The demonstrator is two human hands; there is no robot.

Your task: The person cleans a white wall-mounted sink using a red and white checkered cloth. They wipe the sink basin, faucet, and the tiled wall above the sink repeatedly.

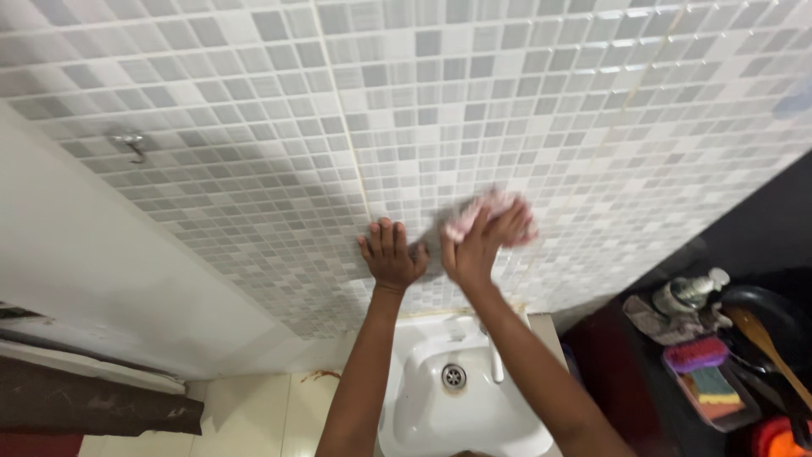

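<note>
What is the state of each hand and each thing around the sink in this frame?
Left hand: open, flat against the tiled wall.
Right hand: pressing a pinkish cloth to the wall.
Cloth: bunched, blurred.
Sink: white, nothing in it, drain uncovered.
Wall hook: bare.
Bottle: lying tilted on the dark counter.
Sponge tray: holds a brush and sponges.
Wooden spoon: resting in a dark pan.

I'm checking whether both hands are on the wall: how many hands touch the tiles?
2. The left hand lies flat on the tiled wall; the right hand presses a pink cloth against it, above the white sink.
</note>
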